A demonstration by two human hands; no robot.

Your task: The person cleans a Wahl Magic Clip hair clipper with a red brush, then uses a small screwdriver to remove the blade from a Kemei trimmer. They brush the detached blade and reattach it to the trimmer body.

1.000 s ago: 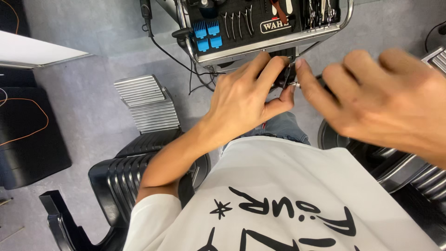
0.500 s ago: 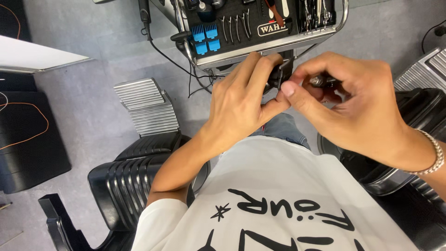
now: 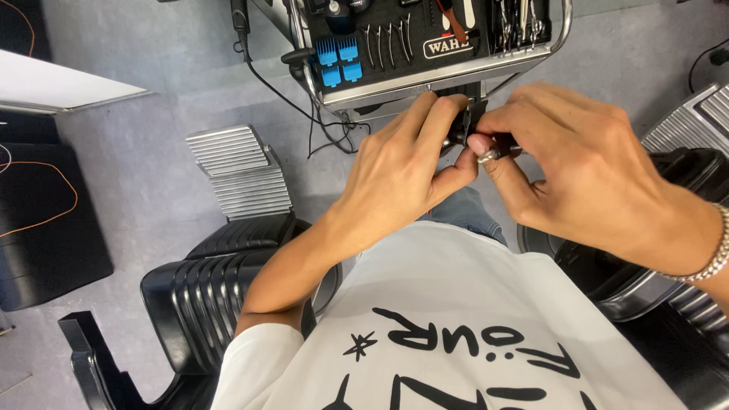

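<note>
A black barber chair (image 3: pixel 205 288) and its ribbed footrest (image 3: pixel 239 171) lie left, the tool tray (image 3: pixel 425 53) with blue comb guards (image 3: pixel 338 61) above, while left hand (image 3: pixel 399 171) and right hand (image 3: pixel 577 171) pinch fingers on a small black part (image 3: pixel 465 125), largely hidden between them.

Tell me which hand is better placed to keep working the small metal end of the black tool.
Probably the right hand: its thumb and fingertips pinch the small metal piece, while the left hand wraps the black tool and steadies it.
</note>
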